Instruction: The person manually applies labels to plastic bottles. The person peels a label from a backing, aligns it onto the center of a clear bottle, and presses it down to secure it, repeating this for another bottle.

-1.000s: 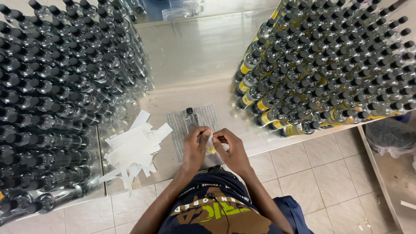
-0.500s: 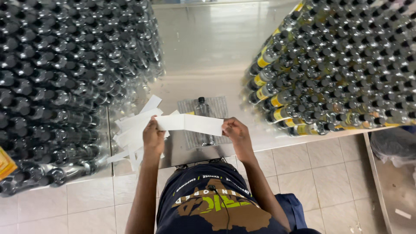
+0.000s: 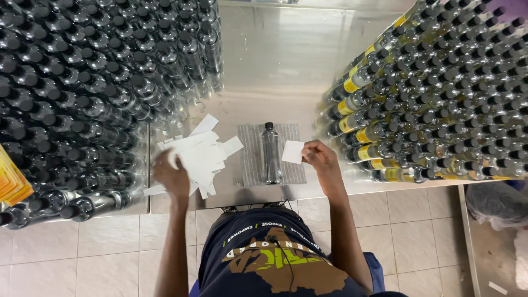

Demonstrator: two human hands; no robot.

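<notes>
A clear bottle with a black cap (image 3: pixel 270 154) lies on a grey ribbed mat (image 3: pixel 250 159) on the steel table, cap pointing away from me. My right hand (image 3: pixel 320 158) is just right of the bottle and pinches a small white label piece (image 3: pixel 292 152) by its edge. My left hand (image 3: pixel 171 177) is blurred at the near left edge of a loose pile of white paper strips (image 3: pixel 206 154). Its fingers touch the strips, but the grip is unclear.
Several rows of unlabelled black-capped bottles (image 3: pixel 82 93) lie stacked on the left. A stack of bottles with yellow labels (image 3: pixel 434 93) fills the right. A yellow sheet bundle (image 3: pixel 11 184) shows at the far left edge. Tiled floor (image 3: pixel 418 225) lies below the table edge.
Both hands held one long white strip above the bottle. Now they have parted: the right keeps a small white piece, and the left has swung left to the strip pile.
</notes>
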